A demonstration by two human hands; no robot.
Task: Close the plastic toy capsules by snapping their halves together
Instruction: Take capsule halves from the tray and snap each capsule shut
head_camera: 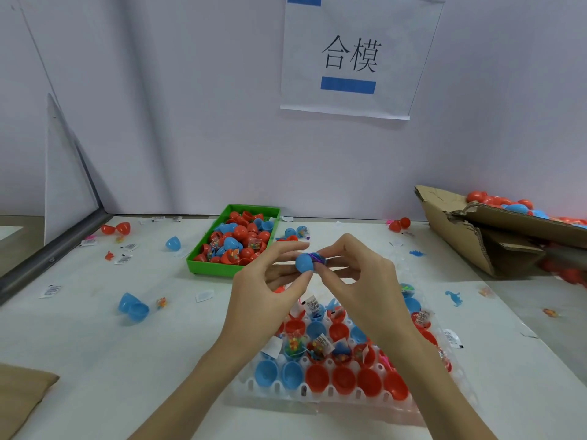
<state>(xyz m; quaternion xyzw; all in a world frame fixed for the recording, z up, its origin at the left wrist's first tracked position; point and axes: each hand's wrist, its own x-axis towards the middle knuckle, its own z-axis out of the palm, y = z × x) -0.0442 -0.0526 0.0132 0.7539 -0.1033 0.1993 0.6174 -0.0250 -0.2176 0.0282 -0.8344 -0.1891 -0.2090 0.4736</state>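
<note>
White table (95,360) w/ clear tray (254,389) of open halves. Both hands raised over it: left hand (266,290) pinches blue capsule (305,262), right hand (355,274) pinches its other end w/ purple toy; axis runs left-right between fingertips.

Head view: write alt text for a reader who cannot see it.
Both hands, left and right, pinch a blue capsule above a clear tray of open red and blue halves. A green bin of capsules sits behind.
</note>
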